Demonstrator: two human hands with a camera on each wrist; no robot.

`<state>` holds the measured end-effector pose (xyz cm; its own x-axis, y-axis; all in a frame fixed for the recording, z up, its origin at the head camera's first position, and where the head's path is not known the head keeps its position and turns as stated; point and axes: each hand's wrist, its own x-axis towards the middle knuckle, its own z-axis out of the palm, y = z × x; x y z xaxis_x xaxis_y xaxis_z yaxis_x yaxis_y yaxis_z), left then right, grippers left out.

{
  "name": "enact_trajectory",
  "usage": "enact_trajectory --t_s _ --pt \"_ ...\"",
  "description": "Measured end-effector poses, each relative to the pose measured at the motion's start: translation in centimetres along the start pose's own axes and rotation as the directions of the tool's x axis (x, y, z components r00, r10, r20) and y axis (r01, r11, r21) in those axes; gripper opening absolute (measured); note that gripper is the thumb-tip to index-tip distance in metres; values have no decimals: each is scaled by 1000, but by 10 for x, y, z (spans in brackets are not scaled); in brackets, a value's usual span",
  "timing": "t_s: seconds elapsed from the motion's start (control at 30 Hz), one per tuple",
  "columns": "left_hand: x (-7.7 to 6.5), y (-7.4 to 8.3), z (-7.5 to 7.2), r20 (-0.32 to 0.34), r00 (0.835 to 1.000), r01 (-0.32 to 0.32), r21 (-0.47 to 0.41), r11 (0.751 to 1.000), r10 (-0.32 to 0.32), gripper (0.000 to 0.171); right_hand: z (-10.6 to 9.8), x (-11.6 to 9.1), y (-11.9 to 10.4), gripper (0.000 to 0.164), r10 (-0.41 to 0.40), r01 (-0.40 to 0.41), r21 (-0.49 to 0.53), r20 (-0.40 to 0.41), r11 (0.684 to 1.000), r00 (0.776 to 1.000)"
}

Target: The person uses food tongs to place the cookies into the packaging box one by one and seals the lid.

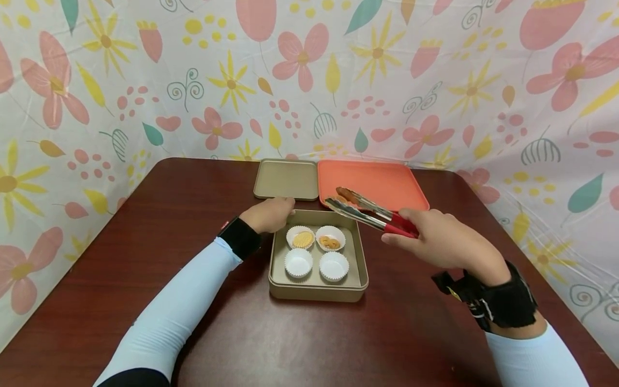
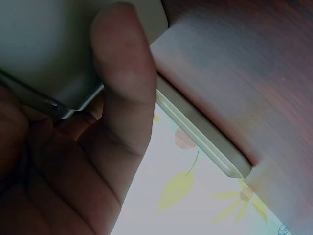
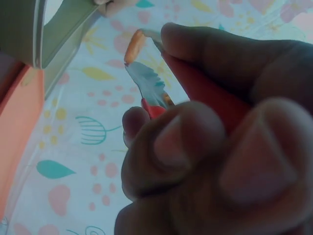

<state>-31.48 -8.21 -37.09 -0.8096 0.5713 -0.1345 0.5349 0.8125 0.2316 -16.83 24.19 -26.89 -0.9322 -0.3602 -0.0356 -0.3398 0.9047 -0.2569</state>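
Observation:
My left hand (image 1: 271, 214) grips the far left rim of a square, olive-gold tin (image 1: 316, 293); its thumb (image 2: 124, 63) lies along the tin wall in the left wrist view. Inside the tin stand white paper cups: the far left one holds a round yellow cookie (image 1: 303, 239), the far right one small brown cookies (image 1: 330, 242). Bare white insides show in the two near cups (image 1: 298, 263). My right hand (image 1: 442, 239) holds red-handled metal tongs (image 1: 357, 215) above the tin's far right corner. Between the tong tips is a brown cookie (image 3: 134, 47).
Behind the tin, the matching lid (image 1: 286, 180) lies on the brown table (image 1: 193, 226). Beside it, to the right, is an orange tray (image 1: 382, 180), partly covered by the tongs. A flower-patterned cloth (image 1: 309, 107) hangs at the table's back edge.

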Motion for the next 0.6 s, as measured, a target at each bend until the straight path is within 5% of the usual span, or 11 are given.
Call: enact_trajectory --t_s 0.6 --pt "-1 1 -2 2 1000 -2 12 1000 2 17 10 -21 -2 61 8 -4 -40 101 999 995"
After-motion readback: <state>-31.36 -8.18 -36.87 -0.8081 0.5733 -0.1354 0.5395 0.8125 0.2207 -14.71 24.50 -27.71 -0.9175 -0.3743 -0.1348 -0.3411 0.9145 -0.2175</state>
